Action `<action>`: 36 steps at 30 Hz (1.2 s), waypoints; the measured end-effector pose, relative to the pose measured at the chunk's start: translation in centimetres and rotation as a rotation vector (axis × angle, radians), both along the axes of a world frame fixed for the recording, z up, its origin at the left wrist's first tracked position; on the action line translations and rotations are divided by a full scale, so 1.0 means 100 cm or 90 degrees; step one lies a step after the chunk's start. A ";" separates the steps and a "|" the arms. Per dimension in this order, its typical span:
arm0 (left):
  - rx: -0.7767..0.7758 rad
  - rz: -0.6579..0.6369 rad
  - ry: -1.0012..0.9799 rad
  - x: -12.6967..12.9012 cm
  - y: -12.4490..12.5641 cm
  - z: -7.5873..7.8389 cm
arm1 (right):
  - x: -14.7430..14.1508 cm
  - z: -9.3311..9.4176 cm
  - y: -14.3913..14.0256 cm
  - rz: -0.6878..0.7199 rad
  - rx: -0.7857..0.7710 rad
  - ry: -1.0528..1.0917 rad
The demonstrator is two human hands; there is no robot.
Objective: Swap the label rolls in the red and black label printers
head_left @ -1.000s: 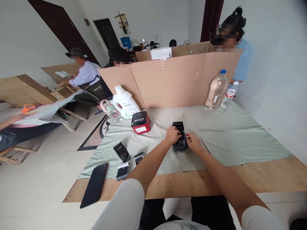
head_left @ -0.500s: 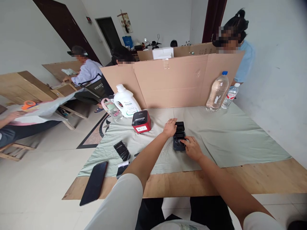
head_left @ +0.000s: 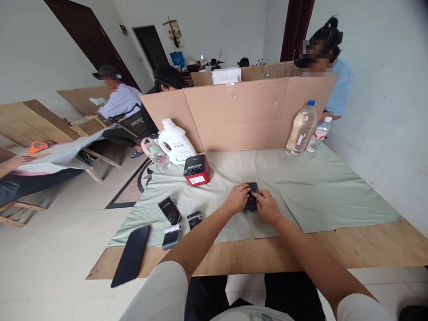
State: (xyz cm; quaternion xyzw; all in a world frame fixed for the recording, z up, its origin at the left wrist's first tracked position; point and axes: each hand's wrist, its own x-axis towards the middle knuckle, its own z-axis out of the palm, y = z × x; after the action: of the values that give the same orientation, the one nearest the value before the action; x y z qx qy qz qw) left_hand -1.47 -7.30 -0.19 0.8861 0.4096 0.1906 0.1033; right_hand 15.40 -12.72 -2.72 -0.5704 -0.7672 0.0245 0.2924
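A small black box-shaped device with a hinged lid, like a mini printer (head_left: 252, 206), sits on the cloth in front of me, its lid down. My left hand (head_left: 238, 198) rests over its left side and top, fingers curled onto the lid. From the right, my right hand (head_left: 267, 206) grips the same device, fingertips on the lid close to the left hand's. Much of the device is hidden under my fingers. Left of my left forearm lie a black strip with a small roll (head_left: 194, 219), a similar piece (head_left: 171, 236) and a folded black piece (head_left: 170, 210).
A black-and-red box-shaped machine (head_left: 197, 170) stands near a white jug (head_left: 176, 141) and a clear cup (head_left: 157, 154). A phone (head_left: 131, 256) lies at the table's left edge. Two water bottles (head_left: 302, 129) stand by the cardboard screen (head_left: 234, 118). Several people sit beyond it and leftward.
The device's lid has swung from open to shut. My left hand has come down and toward me onto the lid. One black strip has come into view beside my left forearm.
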 end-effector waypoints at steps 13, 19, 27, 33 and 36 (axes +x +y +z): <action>0.041 0.017 -0.043 0.003 -0.015 -0.020 | -0.004 0.003 0.003 -0.008 -0.077 -0.078; 0.003 0.022 -0.041 0.006 -0.014 -0.022 | -0.007 0.006 0.003 -0.019 -0.100 -0.072; -0.044 0.160 -0.334 -0.012 -0.018 -0.034 | -0.028 0.005 -0.002 -0.167 -0.163 0.055; -0.075 0.282 -0.456 -0.024 -0.047 -0.062 | -0.061 0.008 -0.001 -0.300 -0.191 0.042; -0.071 0.266 -0.409 -0.023 -0.055 -0.069 | -0.072 0.006 0.003 -0.327 -0.194 0.014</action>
State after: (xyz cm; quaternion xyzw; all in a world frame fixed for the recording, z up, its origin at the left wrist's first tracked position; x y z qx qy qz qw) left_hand -3.75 -12.76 -7.07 0.6718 0.5375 0.4529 0.2338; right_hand 8.23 -12.44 -2.08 -0.7828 -0.5820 0.0712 0.2083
